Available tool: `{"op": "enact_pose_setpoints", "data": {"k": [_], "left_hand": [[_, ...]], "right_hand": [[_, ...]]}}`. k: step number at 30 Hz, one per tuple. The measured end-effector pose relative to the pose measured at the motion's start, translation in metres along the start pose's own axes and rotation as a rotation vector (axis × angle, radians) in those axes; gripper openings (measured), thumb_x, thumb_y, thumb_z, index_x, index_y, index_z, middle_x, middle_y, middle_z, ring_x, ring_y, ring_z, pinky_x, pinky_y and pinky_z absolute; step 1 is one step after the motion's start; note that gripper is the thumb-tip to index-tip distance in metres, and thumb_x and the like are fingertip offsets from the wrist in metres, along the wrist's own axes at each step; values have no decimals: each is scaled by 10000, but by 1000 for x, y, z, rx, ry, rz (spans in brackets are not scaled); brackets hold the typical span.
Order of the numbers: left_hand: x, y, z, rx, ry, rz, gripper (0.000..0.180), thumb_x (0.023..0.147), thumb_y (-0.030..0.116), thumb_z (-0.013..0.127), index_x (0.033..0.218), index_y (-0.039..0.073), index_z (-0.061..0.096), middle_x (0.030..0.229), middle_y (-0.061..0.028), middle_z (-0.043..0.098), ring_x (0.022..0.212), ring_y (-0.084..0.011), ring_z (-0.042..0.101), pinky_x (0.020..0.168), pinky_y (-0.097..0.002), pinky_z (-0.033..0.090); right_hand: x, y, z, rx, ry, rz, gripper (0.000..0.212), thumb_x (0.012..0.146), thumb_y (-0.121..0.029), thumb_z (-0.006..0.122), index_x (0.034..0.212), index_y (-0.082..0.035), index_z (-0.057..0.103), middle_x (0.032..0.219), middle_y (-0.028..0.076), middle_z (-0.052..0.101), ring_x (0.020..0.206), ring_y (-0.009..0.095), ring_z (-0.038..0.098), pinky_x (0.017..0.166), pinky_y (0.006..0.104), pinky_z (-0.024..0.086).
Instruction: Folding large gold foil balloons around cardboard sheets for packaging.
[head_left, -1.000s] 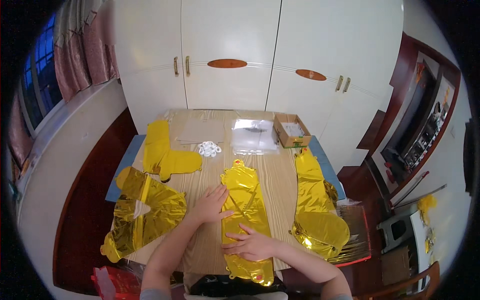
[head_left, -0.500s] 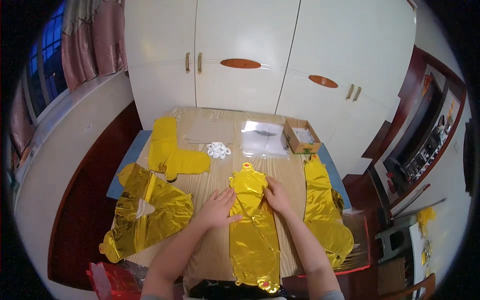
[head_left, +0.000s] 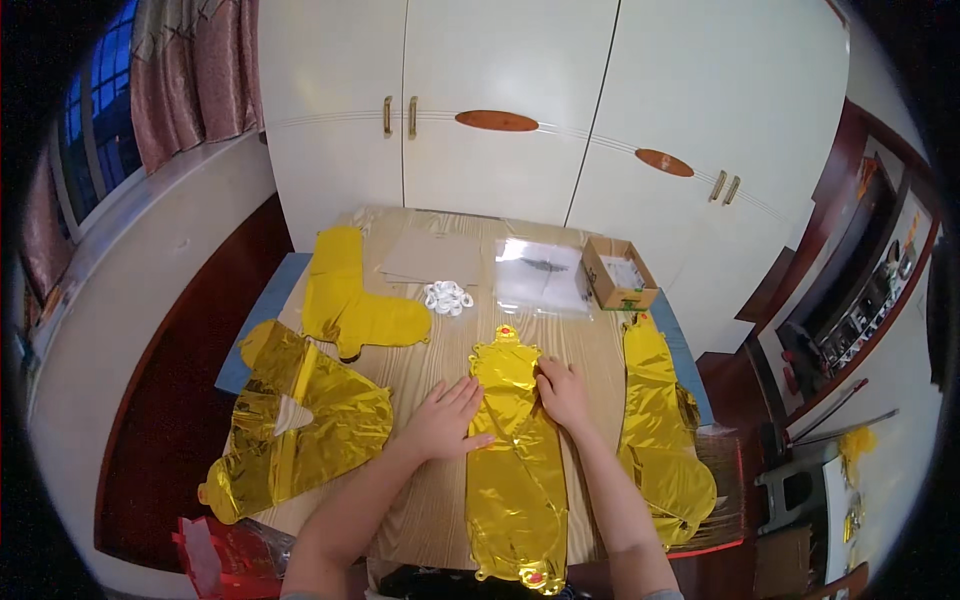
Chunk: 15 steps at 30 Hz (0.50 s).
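Note:
A flat, uninflated gold foil balloon (head_left: 516, 470) lies lengthwise in front of me, with scalloped ends and a red spot at each. My left hand (head_left: 447, 415) rests flat along its left edge, fingers stretched out and thumb over the foil. On the opposite edge, my right hand (head_left: 563, 390) touches the upper part with slightly bent fingers, apart and not gripping. Folded gold foil (head_left: 335, 425) spreads out to the left, below an L-shaped gold foil balloon (head_left: 345, 300). Another long gold foil piece (head_left: 660, 430) lies at the right.
At the back of the wood-patterned table are grey-brown card sheets (head_left: 425, 257), white rings or ribbon rolls (head_left: 448, 298), a clear plastic sleeve (head_left: 540, 277) and a small cardboard box (head_left: 620, 275). A white cabinet (head_left: 500, 60) stands behind. A red bag (head_left: 230, 560) sits at lower left.
The view has shifted slightly, so everything sits a little further right. The diagonal crease across the middle balloon looks flatter. Both hands stay at its edges; the right fingers are a bit more bent.

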<state>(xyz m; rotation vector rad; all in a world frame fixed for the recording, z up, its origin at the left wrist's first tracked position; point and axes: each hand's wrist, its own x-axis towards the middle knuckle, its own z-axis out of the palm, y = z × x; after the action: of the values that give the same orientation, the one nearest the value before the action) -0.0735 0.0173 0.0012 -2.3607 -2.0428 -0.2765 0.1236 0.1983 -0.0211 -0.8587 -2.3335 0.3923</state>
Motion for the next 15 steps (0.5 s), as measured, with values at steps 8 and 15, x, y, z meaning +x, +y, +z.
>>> {"op": "enact_pose_setpoints", "data": {"k": [8, 15], "left_hand": [[-1, -2, 6, 31, 71, 13, 845, 899, 647, 429, 1408, -25, 370, 1493, -206, 342, 1417, -303, 280, 1139, -510, 210], [0, -2, 7, 49, 82, 18, 838, 900, 648, 424, 1400, -24, 388, 1481, -211, 363, 1409, -302, 302, 1137, -509, 214]], "right_hand": [[2, -10, -6, 25, -71, 51, 341, 925, -190, 464, 1221, -37, 537, 1245, 167, 578, 1211, 340, 504, 1086, 544, 292], [1, -9, -7, -11, -106, 54, 394, 929, -212, 480, 1278, -38, 534, 1306, 157, 555, 1260, 309, 481, 1087, 541, 294]]}}
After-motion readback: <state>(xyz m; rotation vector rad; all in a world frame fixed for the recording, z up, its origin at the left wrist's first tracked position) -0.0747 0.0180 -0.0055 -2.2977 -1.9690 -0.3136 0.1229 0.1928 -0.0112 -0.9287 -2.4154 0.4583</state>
